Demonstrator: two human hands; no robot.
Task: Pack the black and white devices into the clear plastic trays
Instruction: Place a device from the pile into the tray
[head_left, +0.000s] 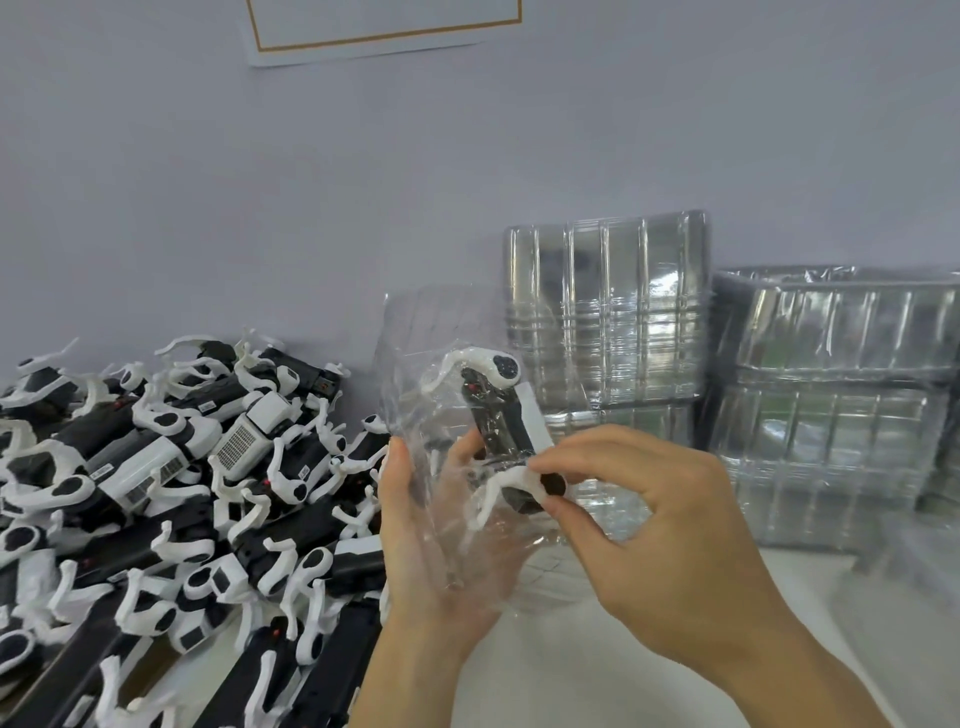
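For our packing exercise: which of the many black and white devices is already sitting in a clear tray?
The device held up between both hands, right of the loose pile. It alone sits inside a clear plastic tray; the left hand cradles the tray, the right hand pinches the device's lower end.

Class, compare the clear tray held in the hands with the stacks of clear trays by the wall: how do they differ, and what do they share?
The held tray is single; the stacked trays are nested in piles. The held tray carries a black and white device; no device shows in the stacked trays. The held tray is supported by the left hand while the right hand pinches the device; the stacked trays stand untouched. Both are clear plastic.
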